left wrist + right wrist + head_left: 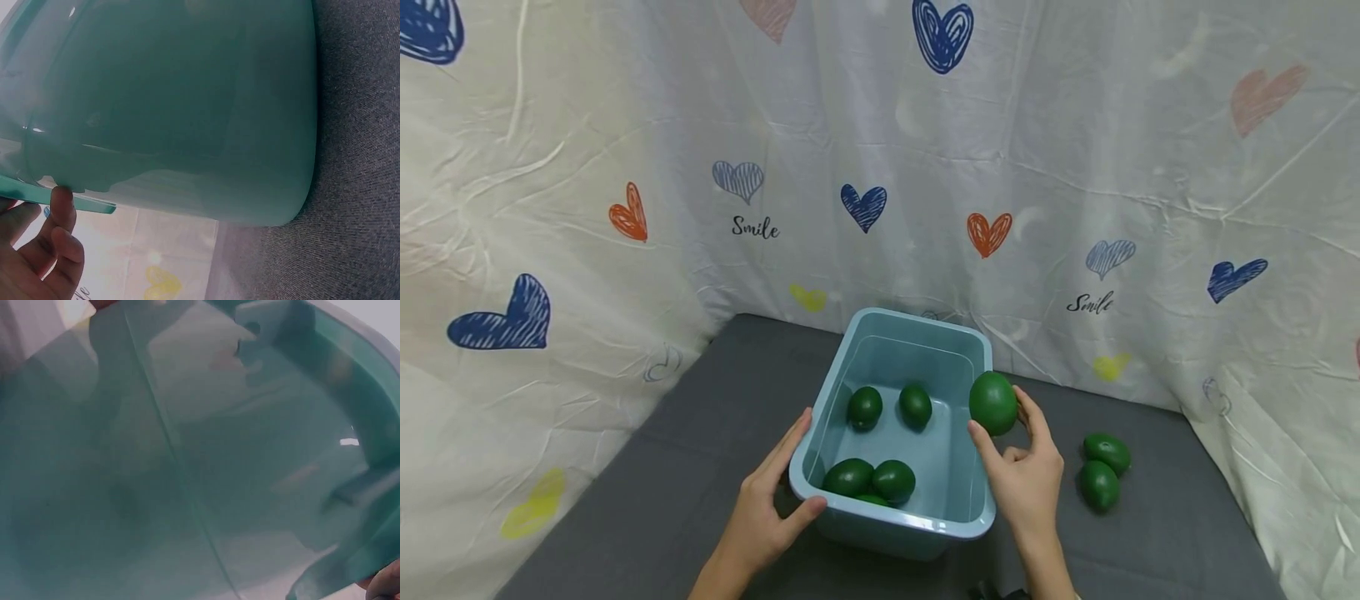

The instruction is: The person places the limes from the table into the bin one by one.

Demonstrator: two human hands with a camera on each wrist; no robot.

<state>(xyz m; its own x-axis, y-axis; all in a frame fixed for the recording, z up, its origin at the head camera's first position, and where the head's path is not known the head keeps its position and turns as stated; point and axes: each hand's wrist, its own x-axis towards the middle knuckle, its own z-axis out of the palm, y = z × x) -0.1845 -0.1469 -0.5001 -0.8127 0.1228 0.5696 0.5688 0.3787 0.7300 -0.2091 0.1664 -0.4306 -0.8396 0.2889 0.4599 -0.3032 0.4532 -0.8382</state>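
My right hand [1028, 475] pinches a dark green avocado [993, 403] between thumb and fingers, over the right rim of a light blue plastic bin [925, 523]. At the bin's near left corner, my left hand [762, 508] grips the rim, thumb on the front edge and fingers along the left side. In the left wrist view its fingers [61, 209] curl at the rim. Inside the bin, one avocado [865, 408] and another [915, 407] lie apart toward the back. By the front wall sit avocados [848, 477], one mostly hidden by the rim.
To the right of the bin, two more avocados [1107, 452] lie against each other on the dark grey tabletop [1157, 533]. A white curtain [880, 125] printed with hearts hangs behind and along the sides. A small black object [992, 592] shows at the bottom edge.
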